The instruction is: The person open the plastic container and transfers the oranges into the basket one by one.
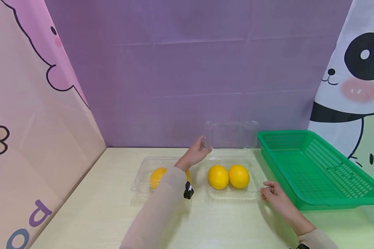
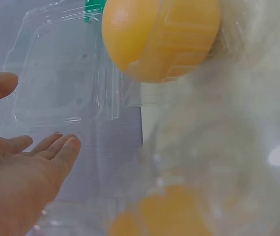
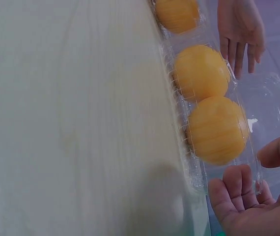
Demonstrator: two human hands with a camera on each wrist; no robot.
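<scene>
A clear plastic clamshell box (image 1: 233, 196) lies on the table with its lid (image 1: 232, 135) raised at the back. Two oranges (image 1: 218, 177) sit side by side in it. Beside the lid's left edge is my left hand (image 1: 195, 153), thumb apart from its extended fingers, palm bare in the left wrist view. My right hand (image 1: 275, 196) is by the box's right side, fingers loosely bent; in the right wrist view its fingertips (image 3: 232, 183) are close to the box's edge. A second clear box (image 1: 141, 178), lid down, contains oranges and is partly hidden behind my left forearm.
To the right, a green plastic basket (image 1: 278, 173) with perforated walls stands next to my right hand. A purple cloth backdrop (image 1: 180, 76) rises behind the table (image 1: 96, 207). Printed cloth panels flank both sides.
</scene>
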